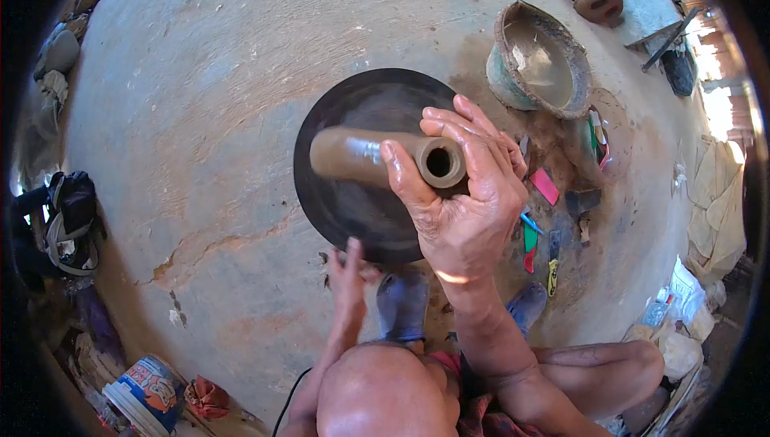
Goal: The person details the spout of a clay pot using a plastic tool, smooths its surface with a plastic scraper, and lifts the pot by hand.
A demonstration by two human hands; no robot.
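Observation:
My right hand (473,176) is wrapped round the narrow neck of a wet brown clay vessel (345,155), thumb on one side and fingers on the other. The vessel's round, dark opening faces up at me between thumb and fingers. Its long, smooth body extends left over a black round potter's wheel (345,220), and its base is hard to make out. Down by the wheel's near edge, my left hand (348,275) is slightly blurred, fingers apart and holding nothing. Wet clay shines on the right hand.
A clay-crusted basin of murky water (513,76) stands right of the wheel. Near it lie a pink flat piece (545,186), a yellow-handled tool (553,277) and other scraps. Brown clay pieces (600,4) sit at upper right. A white-and-blue bucket (148,393) stands lower left.

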